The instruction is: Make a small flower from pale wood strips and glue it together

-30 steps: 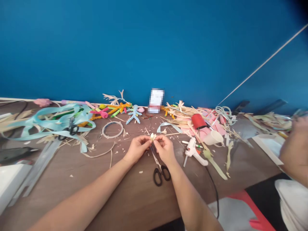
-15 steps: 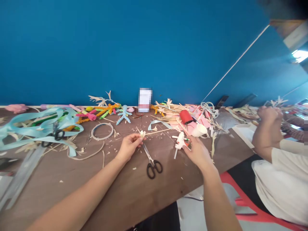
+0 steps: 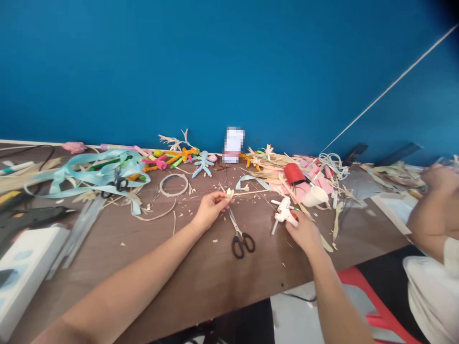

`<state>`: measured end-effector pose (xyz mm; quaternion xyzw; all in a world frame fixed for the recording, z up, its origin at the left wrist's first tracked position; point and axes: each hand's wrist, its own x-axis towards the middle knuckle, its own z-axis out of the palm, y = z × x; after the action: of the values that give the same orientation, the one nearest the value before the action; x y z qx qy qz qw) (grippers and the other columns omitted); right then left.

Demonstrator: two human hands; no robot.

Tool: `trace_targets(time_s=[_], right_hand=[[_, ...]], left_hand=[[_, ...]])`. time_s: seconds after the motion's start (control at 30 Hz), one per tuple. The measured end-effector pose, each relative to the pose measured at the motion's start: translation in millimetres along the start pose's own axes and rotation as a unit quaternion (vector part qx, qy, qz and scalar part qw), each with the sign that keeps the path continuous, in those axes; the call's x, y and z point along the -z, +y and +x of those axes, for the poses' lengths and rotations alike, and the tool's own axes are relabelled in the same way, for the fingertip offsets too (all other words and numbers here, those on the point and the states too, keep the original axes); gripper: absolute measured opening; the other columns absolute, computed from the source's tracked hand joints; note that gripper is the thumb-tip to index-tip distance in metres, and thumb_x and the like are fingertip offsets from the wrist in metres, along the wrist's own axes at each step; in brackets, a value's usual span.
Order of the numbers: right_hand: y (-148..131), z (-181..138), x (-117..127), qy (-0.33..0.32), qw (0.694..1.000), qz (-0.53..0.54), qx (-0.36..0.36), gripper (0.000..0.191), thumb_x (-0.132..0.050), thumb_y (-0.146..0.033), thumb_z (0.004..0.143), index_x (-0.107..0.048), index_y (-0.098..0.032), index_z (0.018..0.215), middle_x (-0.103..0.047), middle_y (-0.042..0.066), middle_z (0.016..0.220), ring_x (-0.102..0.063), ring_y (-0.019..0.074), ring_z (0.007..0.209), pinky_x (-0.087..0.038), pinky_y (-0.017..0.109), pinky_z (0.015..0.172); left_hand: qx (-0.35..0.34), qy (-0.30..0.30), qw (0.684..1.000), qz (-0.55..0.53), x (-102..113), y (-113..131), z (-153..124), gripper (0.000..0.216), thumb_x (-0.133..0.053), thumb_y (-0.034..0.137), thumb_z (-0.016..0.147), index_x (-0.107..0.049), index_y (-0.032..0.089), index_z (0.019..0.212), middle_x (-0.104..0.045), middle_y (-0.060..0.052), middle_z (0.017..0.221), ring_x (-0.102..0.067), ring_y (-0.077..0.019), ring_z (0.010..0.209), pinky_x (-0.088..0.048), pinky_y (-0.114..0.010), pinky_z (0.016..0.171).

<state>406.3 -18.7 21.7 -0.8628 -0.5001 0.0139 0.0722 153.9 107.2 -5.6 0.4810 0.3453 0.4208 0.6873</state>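
My left hand (image 3: 212,209) is closed in a pinch on a small pale cream flower (image 3: 230,193), which looks made of dried husk. Just below these fingertips lies a pair of scissors (image 3: 239,234) with black handles, its blades pointing up toward the hand. My right hand (image 3: 304,231) is closed round the handle of a white glue gun (image 3: 286,210), low over the table. A translucent glue stick (image 3: 275,227) pokes out of it toward the lower left. The fingers on the far side of the handle are partly hidden.
Light-blue ribbon (image 3: 79,167), a ring of cord (image 3: 174,185) and fuzzy coloured figures (image 3: 203,165) lie left. Husk strips, a red cup (image 3: 293,174) and a white cup (image 3: 315,196) sit right. A power strip (image 3: 32,267) is at lower left. A co-worker's arm (image 3: 435,210) reaches in at right.
The view has turned left, so everything sits farther right and the power strip shows. My left hand keeps the flower; my right hand keeps the glue gun, whose angle has shifted slightly.
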Motion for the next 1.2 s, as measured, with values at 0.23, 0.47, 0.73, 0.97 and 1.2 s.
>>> trace_targets(time_s=[0.23, 0.47, 0.73, 0.97, 1.2], right_hand=[[-32, -12, 15, -0.007, 0.869, 0.495, 0.013, 0.030, -0.052, -0.038, 0.065, -0.050, -0.020, 0.089, -0.054, 0.003, 0.076, -0.049, 0.0138, 0.052, -0.041, 0.030, 0.053], [-102, -34, 4, -0.106, 0.721, 0.680, 0.083, 0.027, -0.048, -0.045, 0.077, -0.050, -0.018, 0.079, -0.052, 0.000, 0.072, -0.044, 0.0069, 0.041, -0.029, 0.021, 0.037], [-112, -36, -5, -0.180, 0.755, 0.621, 0.109, 0.031, -0.045, -0.047, 0.078, -0.051, -0.017, 0.077, -0.052, 0.000, 0.067, -0.042, 0.0056, 0.039, -0.024, 0.018, 0.034], [-115, -36, -9, -0.180, 0.778, 0.595, 0.090, 0.033, -0.047, -0.050, 0.076, -0.051, -0.018, 0.075, -0.054, -0.001, 0.065, -0.041, 0.0058, 0.038, -0.026, 0.019, 0.034], [-118, -36, -6, -0.179, 0.782, 0.590, 0.087, 0.033, -0.047, -0.050, 0.075, -0.050, -0.017, 0.074, -0.053, -0.001, 0.064, -0.040, 0.0053, 0.037, -0.024, 0.019, 0.033]], left_hand=[[0.007, 0.010, 0.999, -0.034, 2, 1, 1, 0.021, -0.064, 0.028, 0.062, -0.056, 0.011, 0.073, -0.066, -0.006, 0.072, -0.052, -0.0071, 0.052, -0.040, -0.018, 0.048], [0.011, 0.018, 0.998, -0.055, 4, 0, 4, 0.021, -0.064, 0.028, 0.060, -0.056, 0.012, 0.071, -0.066, -0.005, 0.071, -0.052, -0.0072, 0.052, -0.040, -0.019, 0.049], [0.009, 0.012, 0.997, -0.069, 5, 1, 4, 0.023, -0.065, 0.027, 0.059, -0.057, 0.011, 0.074, -0.065, -0.005, 0.071, -0.051, -0.0069, 0.052, -0.040, -0.018, 0.048], [0.008, 0.005, 0.998, -0.062, 5, 0, 5, 0.022, -0.065, 0.027, 0.059, -0.058, 0.011, 0.073, -0.065, -0.005, 0.071, -0.051, -0.0071, 0.052, -0.040, -0.019, 0.049], [-0.001, -0.001, 0.998, -0.063, 5, -1, 5, 0.020, -0.065, 0.025, 0.059, -0.059, 0.011, 0.072, -0.064, -0.004, 0.069, -0.051, -0.0068, 0.053, -0.040, -0.018, 0.048]])
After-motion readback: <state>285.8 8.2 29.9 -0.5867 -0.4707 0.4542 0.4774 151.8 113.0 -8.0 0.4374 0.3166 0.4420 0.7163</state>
